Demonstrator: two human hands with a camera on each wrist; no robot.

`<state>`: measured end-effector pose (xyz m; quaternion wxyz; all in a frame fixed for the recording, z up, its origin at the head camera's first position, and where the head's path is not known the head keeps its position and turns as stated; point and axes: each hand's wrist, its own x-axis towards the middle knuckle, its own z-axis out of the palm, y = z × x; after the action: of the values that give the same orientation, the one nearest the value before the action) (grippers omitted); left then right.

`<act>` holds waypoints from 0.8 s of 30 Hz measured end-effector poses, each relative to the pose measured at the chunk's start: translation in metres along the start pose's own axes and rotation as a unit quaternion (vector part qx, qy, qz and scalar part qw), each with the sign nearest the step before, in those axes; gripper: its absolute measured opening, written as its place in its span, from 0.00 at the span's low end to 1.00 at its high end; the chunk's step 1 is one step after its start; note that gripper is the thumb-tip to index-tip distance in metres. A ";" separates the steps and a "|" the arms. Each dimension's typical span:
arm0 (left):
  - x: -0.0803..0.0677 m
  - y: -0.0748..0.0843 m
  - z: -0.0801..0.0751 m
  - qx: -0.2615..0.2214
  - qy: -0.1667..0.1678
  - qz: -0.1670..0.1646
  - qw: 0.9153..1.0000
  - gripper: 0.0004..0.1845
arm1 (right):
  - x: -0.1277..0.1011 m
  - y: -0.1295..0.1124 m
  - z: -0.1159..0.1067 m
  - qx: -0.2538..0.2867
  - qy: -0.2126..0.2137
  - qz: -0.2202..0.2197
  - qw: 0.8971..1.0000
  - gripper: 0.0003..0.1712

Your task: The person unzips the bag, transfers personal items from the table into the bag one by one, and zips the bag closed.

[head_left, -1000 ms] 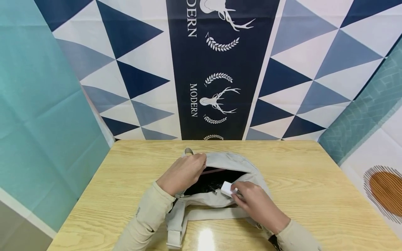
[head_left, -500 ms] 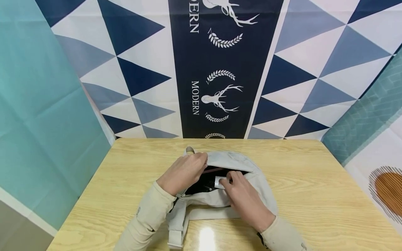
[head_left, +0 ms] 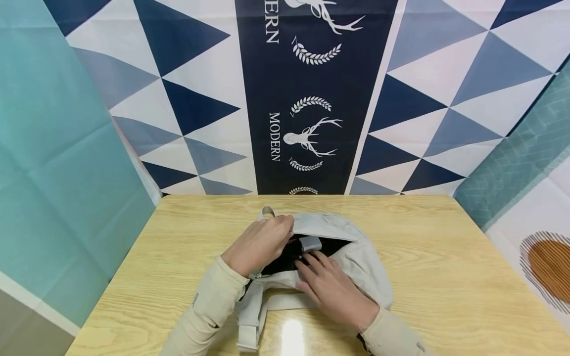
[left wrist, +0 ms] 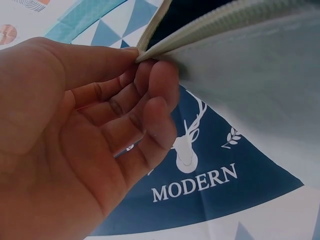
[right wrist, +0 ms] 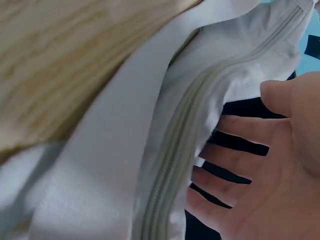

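A pale wooden surface (head_left: 445,257) carries my grey bag (head_left: 356,262). My left hand (head_left: 260,242) pinches its opening wide. The white charger (head_left: 310,243), earlier at the bag's rim, now sits inside; my right hand (head_left: 331,287) has released it, fingers straight.

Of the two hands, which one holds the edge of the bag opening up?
The left hand does: its thumb and fingers pinch the zippered edge of the light grey fabric bag. The right hand has straight, spread fingers at the opening beside a small white block.
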<state>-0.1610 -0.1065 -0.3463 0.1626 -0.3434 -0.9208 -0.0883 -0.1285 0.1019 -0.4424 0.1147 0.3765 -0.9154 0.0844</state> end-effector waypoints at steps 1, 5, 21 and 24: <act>0.000 0.000 0.000 0.002 0.001 0.000 1.000 0.08 | 0.000 0.000 0.000 0.006 -0.004 -0.003 1.000 0.29; -0.001 0.001 0.000 -0.004 0.004 0.003 1.000 0.08 | 0.000 -0.001 0.001 0.007 0.000 -0.014 1.000 0.28; -0.030 -0.029 -0.032 -0.073 0.055 -0.047 0.995 0.06 | 0.005 -0.053 -0.028 0.120 0.085 -0.159 0.976 0.04; -0.049 -0.035 -0.029 -0.076 0.032 -0.066 0.994 0.06 | 0.016 -0.065 -0.030 0.106 0.077 -0.159 0.979 0.06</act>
<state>-0.1421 -0.1702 -0.3388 0.1590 -0.2901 -0.9264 -0.1798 -0.0894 0.0531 -0.4048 0.1559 0.5193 -0.8184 0.1902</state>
